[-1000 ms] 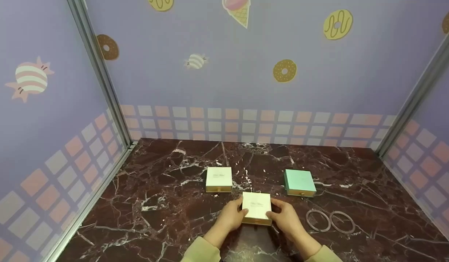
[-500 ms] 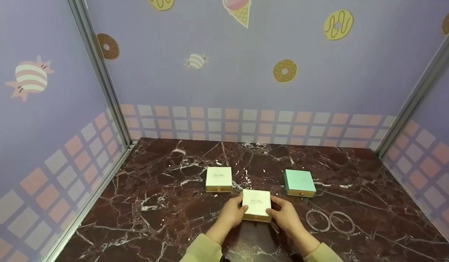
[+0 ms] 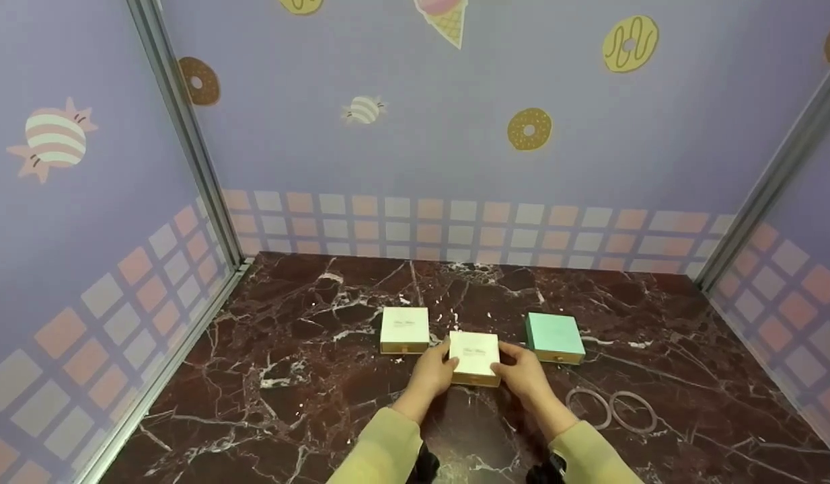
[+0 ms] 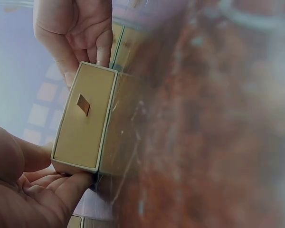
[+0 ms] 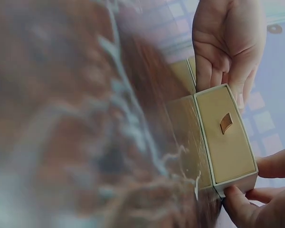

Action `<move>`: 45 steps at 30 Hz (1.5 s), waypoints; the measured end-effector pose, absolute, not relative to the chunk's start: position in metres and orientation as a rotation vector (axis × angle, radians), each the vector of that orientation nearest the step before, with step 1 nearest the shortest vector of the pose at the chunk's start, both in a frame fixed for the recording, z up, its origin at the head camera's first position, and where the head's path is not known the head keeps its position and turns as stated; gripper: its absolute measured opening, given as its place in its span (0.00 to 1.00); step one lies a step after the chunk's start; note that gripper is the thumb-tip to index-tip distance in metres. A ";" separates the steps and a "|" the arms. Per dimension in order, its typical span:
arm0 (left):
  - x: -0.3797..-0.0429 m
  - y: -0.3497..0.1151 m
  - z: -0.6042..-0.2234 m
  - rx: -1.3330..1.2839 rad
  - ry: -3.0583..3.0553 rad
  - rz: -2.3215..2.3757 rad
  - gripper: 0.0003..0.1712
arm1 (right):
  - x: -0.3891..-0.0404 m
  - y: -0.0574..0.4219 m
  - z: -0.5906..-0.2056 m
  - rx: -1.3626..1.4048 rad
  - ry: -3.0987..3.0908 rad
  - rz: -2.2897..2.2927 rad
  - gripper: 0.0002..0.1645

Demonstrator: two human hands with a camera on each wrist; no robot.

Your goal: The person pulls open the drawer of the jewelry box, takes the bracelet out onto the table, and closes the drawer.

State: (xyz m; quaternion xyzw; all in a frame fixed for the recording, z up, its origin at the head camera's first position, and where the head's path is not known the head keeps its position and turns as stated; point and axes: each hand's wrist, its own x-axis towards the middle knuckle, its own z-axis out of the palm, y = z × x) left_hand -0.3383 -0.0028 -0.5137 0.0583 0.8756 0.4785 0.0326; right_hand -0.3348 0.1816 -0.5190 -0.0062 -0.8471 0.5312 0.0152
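A small white drawer box (image 3: 474,353) with faint print on its lid sits between both hands in the head view. My left hand (image 3: 434,370) grips its left side, thumb on the top edge. On the opposite side my right hand (image 3: 520,368) holds it the same way. In the left wrist view, the gold drawer front (image 4: 83,118) shows a small brown pull tab (image 4: 83,105). The right wrist view shows the gold drawer front (image 5: 228,142) flush inside its sleeve, low over the glossy table.
Behind to the left lies another white drawer box (image 3: 405,327). A mint green drawer box (image 3: 555,334) lies to the right. Two pale rings (image 3: 633,412) lie side by side near the right forearm. The dark red marble table (image 3: 307,403) is bounded by lilac walls (image 3: 428,154).
Both hands have moved the held white box away from the body, toward the back of the table, into near line with the other boxes. The other boxes and rings have stayed put.
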 end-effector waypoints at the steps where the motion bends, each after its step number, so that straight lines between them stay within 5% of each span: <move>1: -0.341 -0.002 -0.514 0.168 2.695 1.474 0.32 | -0.338 0.181 -0.519 -0.024 -2.636 1.649 0.33; 21: -0.376 0.019 -0.510 -0.078 2.825 1.394 0.30 | -0.386 0.172 -0.518 -0.186 -2.575 1.732 0.30; 45: -0.380 0.020 -0.506 -0.034 2.846 1.324 0.30 | -0.388 0.169 -0.515 -0.198 -2.552 1.730 0.32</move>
